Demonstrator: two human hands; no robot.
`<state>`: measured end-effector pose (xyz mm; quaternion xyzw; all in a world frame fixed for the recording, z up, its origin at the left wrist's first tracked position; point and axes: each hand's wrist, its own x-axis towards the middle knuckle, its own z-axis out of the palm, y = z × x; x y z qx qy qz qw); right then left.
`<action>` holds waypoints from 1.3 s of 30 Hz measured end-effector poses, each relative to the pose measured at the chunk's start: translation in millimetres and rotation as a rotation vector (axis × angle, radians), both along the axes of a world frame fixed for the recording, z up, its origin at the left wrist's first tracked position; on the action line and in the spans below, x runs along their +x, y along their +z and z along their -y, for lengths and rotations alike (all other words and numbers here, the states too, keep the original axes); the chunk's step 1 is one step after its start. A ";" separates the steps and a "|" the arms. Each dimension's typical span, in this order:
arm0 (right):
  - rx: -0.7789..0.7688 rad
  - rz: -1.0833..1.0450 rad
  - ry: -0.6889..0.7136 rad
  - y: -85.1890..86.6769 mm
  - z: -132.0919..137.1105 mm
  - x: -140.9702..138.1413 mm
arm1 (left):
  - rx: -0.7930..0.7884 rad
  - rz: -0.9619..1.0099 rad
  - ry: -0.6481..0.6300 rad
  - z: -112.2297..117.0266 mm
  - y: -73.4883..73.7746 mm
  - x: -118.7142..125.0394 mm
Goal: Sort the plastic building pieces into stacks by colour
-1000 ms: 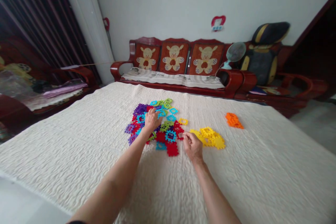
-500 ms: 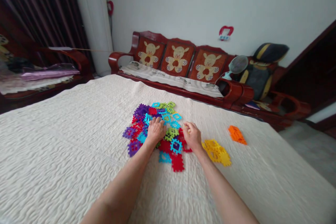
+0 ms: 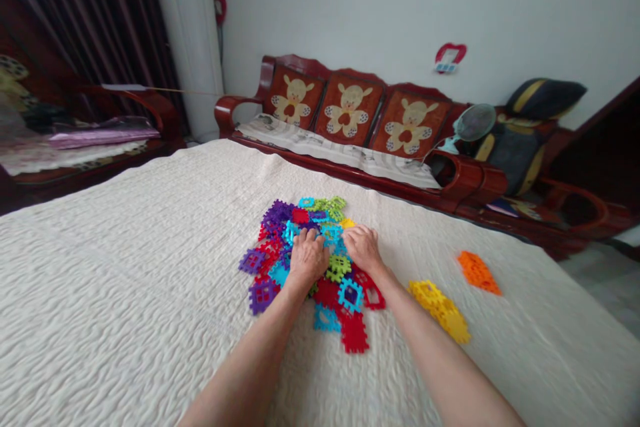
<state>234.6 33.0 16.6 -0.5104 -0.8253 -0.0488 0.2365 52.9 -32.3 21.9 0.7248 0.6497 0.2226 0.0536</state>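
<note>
A loose pile of notched plastic building tiles in purple, red, blue and green lies before me; one red tile (image 3: 355, 333) sticks out at its near edge. My left hand (image 3: 309, 256) rests palm down on the middle of the pile, fingers apart and bent down onto the tiles. At the pile's right side my right hand (image 3: 363, 248) reaches in with its fingers stretched to the left. Its fingertips are at a yellow tile (image 3: 347, 222) and beside a blue tile (image 3: 331, 235). The right thumb is hidden.
Yellow tiles (image 3: 440, 310) form a separate group to the right, and orange tiles (image 3: 479, 272) lie farther right. All lie on a large surface with a cream quilted cover (image 3: 150, 267). Beyond it stand a wooden sofa (image 3: 345, 113) and a small fan (image 3: 475, 123).
My right hand has moved from a curled pose to stretched fingers at the pile. More of the yellow tile shows, and blue tiles beside it have shifted left. The camera view has turned slightly left.
</note>
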 end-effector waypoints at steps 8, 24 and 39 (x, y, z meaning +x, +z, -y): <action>-0.253 0.011 -0.501 9.6 -42.7 -3.5 | -0.001 -0.010 0.009 -1.2 -0.9 0.6; -0.148 -0.649 -0.429 22.9 36.8 71.0 | -0.016 -0.031 -0.015 1.4 6.3 3.1; 0.109 -0.420 -0.275 -14.7 177.0 109.1 | 0.090 0.657 0.164 -3.5 44.2 -21.2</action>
